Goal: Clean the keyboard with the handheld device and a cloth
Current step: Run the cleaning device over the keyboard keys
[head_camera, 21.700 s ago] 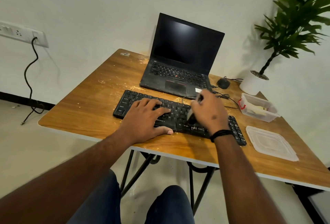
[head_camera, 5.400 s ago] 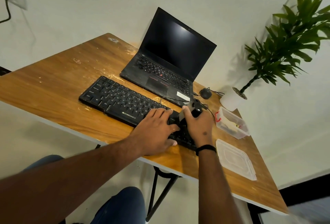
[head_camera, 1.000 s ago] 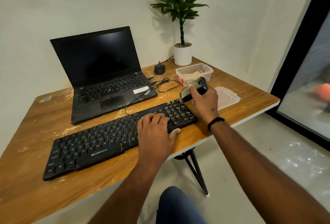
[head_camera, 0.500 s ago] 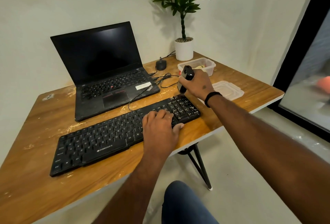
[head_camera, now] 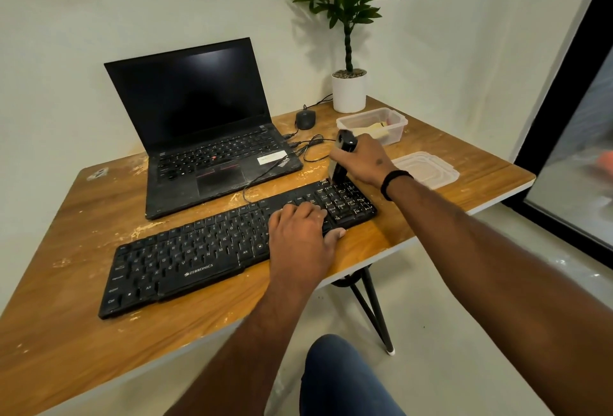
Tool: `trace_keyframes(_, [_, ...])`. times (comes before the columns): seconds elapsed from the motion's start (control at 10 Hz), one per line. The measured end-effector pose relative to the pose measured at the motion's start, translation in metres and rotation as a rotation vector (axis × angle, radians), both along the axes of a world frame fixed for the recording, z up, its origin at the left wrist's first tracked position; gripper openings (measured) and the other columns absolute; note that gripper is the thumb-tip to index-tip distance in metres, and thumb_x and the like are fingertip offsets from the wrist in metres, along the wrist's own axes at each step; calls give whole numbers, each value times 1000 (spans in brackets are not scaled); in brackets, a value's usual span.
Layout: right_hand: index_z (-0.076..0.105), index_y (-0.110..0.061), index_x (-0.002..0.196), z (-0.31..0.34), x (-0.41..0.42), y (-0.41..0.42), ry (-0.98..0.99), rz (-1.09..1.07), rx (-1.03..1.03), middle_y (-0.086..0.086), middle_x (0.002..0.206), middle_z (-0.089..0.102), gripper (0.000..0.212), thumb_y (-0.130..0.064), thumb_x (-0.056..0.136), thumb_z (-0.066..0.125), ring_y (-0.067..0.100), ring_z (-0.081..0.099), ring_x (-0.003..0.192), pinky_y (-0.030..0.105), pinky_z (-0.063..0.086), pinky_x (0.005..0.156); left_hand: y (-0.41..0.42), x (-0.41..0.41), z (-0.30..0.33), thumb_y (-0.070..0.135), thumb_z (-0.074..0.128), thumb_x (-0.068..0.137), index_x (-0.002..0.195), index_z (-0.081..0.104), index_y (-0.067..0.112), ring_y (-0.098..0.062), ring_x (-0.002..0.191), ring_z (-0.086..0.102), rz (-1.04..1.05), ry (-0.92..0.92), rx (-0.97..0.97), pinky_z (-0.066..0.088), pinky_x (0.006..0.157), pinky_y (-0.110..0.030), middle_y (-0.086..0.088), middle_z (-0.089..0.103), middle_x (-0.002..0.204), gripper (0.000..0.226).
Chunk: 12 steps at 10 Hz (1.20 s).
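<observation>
1. Head view: the keyboard (head_camera: 232, 243) is black, full-sized, with white legends and a "ZEBRONICS" mark on its front edge. It lies slantwise on the worn wooden tabletop (head_camera: 83, 216), under the left hand and just below the right.
2. The handheld device (head_camera: 343, 156) is one dark, upright body. Its lower end meets the keyboard's far right corner.
3. Counted: one keyboard, one device, one open black laptop (head_camera: 199, 136) beyond the left hand, one mouse (head_camera: 305, 118) past the right hand, one clear box (head_camera: 373, 125) just beyond the right hand with something pale yellow inside, one clear lid (head_camera: 424, 170) beside the right wrist, one potted plant (head_camera: 348, 50) farthest off.
4. The left hand (head_camera: 300, 236) lies flat, fingers nearly straight, on the keys just left of the number pad, its thumb at the keyboard's near edge.
5. The right hand (head_camera: 363, 160) is curled round the device, gripping its middle; a black band sits on that wrist.
</observation>
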State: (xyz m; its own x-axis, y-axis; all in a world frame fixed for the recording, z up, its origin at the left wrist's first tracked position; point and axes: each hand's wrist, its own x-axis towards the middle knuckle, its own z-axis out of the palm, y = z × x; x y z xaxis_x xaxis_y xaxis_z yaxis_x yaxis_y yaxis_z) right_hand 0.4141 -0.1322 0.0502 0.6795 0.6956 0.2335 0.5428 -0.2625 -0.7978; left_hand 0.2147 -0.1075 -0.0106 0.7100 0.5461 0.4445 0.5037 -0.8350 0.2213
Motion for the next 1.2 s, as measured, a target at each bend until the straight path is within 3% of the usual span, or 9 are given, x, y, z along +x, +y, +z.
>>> trace_keyframes(0.3, [61, -13, 79, 5, -6, 6, 10, 26, -69, 0, 69, 61, 25, -37, 87, 63, 13, 56, 62, 26, 44, 57, 1, 1, -1, 61, 59, 92, 128, 68, 23, -17, 118, 51, 5, -4, -2, 36, 108, -40, 7, 64, 124, 53])
trace_keyframes(0.4, [58, -13, 69, 3, -12, 8, -85, 10, -28, 2, 68, 61, 29, -35, 87, 63, 17, 56, 65, 33, 45, 59, 1, 1, -1, 61, 61, 91, 127, 68, 23, -17, 117, 51, 4, -13, -10, 36, 107, -41, 7, 65, 124, 53])
trace_keyframes(0.5, [65, -9, 79, 6, -14, 8, -64, 73, -63, 7, 79, 68, 30, -38, 86, 64, 21, 63, 77, 38, 53, 68, 0, 1, 0, 61, 59, 92, 129, 67, 23, -17, 120, 50, 5, 1, -10, 35, 108, -41, 7, 64, 126, 54])
trace_keyframes(0.6, [61, -15, 68, 5, -13, 8, -176, -16, -83, 1, 68, 63, 31, -41, 84, 62, 18, 59, 68, 32, 47, 61, 0, 1, 0, 61, 59, 92, 129, 68, 23, -16, 119, 50, 3, -3, -13, 36, 108, -41, 8, 64, 125, 53])
trace_keyframes(0.8, [65, -6, 84, 10, -18, 9, 8, 87, 3, 2, 74, 63, 29, -34, 89, 64, 14, 57, 63, 22, 45, 52, 1, 0, 0, 61, 58, 93, 131, 66, 23, -16, 121, 49, 4, 0, -13, 34, 109, -39, 8, 63, 129, 54])
trace_keyframes(0.9, [60, -14, 81, 9, -21, 9, -109, 75, -105, 0, 76, 63, 26, -38, 88, 63, 17, 60, 70, 26, 47, 56, 1, 0, 0, 61, 58, 93, 130, 67, 23, -16, 120, 50, 0, -10, -13, 35, 107, -38, 8, 63, 127, 54])
trace_keyframes(1.0, [57, -16, 82, 21, -28, 14, -433, -44, -313, 0, 77, 57, 24, -40, 86, 60, 22, 57, 76, 31, 43, 65, 0, 1, 0, 58, 60, 93, 130, 67, 23, -16, 117, 51, -3, -16, -11, 37, 106, -39, 8, 65, 126, 52])
trace_keyframes(1.1, [58, -16, 77, 27, -35, 26, -413, 7, -326, -1, 75, 59, 27, -42, 85, 61, 20, 56, 72, 29, 41, 62, -1, 2, 0, 57, 61, 93, 131, 66, 23, -16, 119, 50, -4, -10, -18, 37, 107, -39, 8, 64, 127, 52])
trace_keyframes(1.2, [60, -16, 77, 20, -41, 31, -127, 203, -204, -1, 66, 61, 24, -37, 89, 63, 16, 56, 58, 28, 43, 54, 0, 2, -1, 57, 62, 92, 130, 67, 24, -16, 118, 50, 0, -20, -22, 38, 106, -39, 8, 64, 126, 51])
